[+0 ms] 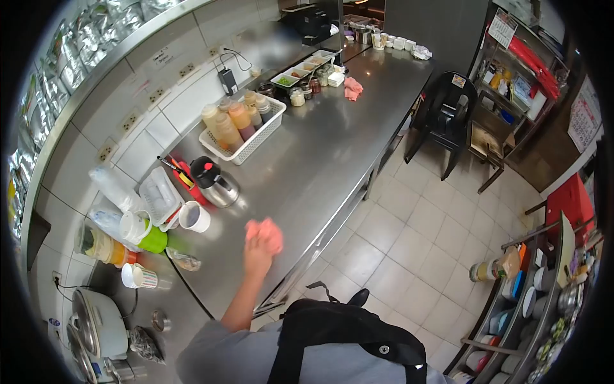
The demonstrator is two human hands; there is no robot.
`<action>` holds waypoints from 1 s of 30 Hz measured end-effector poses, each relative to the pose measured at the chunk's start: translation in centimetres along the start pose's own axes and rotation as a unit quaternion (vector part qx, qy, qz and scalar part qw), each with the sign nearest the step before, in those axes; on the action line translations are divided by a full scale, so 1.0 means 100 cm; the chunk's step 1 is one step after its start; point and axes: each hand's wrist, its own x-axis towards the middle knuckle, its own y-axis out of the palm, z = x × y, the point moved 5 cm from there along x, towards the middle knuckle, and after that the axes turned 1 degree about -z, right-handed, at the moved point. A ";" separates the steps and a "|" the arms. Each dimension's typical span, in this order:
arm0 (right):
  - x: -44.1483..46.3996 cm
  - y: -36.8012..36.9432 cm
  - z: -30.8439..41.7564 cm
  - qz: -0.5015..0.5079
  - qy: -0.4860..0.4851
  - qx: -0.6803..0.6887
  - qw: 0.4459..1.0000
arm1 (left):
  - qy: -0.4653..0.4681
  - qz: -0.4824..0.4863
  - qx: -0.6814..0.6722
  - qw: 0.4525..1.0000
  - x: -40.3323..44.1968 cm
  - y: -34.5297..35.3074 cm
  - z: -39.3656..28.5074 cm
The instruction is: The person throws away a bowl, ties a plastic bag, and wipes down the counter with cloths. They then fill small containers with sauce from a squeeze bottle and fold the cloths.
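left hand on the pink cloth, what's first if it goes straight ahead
After bare steel counter, the left hand would probably meet the white basket, or narrowly pass it toward the small jar; depth is unclear.

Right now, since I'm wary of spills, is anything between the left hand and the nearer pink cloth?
Nothing visible: the left hand is directly on the nearer pink cloth. The steel jug stands apart from both.
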 end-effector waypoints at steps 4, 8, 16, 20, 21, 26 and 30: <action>0.133 -0.145 -0.091 -0.043 -0.056 -0.023 0.997 | -0.259 0.121 0.015 0.958 -0.054 -0.043 -0.020; 0.106 -0.427 0.083 -0.006 -0.002 0.374 0.927 | -0.348 0.057 -0.179 0.918 -0.021 -0.070 -0.111; 0.098 -0.570 0.377 0.357 -0.338 0.514 0.703 | 0.005 0.034 -0.322 0.946 0.121 0.030 -0.273; 0.143 -0.598 0.390 0.343 -0.251 0.654 0.625 | 0.148 0.096 -0.325 0.929 0.172 0.061 -0.335; 0.162 -0.608 0.384 0.270 -0.219 0.673 0.653 | 0.132 0.151 -0.344 0.917 0.190 0.058 -0.343; 0.223 -0.743 0.332 -0.082 -0.203 0.514 0.829 | 0.079 0.120 -0.331 0.933 0.278 0.073 -0.319; 0.209 -0.855 0.359 -0.300 -0.357 0.335 0.819 | 0.070 0.071 -0.247 0.964 0.336 0.059 -0.314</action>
